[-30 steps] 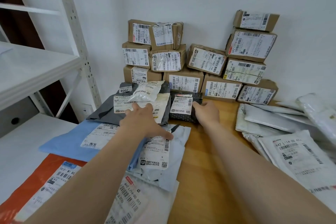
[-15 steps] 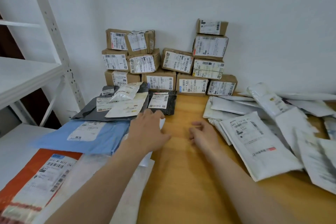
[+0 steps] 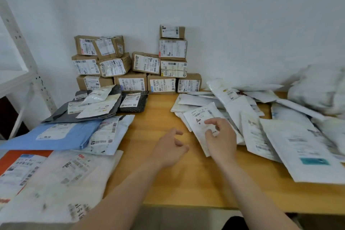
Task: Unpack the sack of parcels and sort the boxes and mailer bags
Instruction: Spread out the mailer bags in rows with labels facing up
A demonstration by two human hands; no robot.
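Right hand (image 3: 221, 137) over white mailer (image 3: 198, 115) atop unsorted heap (image 3: 276, 136); fingers curled, grasp not discernible. Left hand (image 3: 170, 145) slack, empty, above tabletop (image 3: 158, 115), likely poised to take mailer.

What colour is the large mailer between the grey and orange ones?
Light blue mailer, seen best in head view.

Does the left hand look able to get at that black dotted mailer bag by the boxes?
Probably yes: the left hand hovers open over bare table, and nothing lies between it and the black dotted mailer bag, which sits uncovered.
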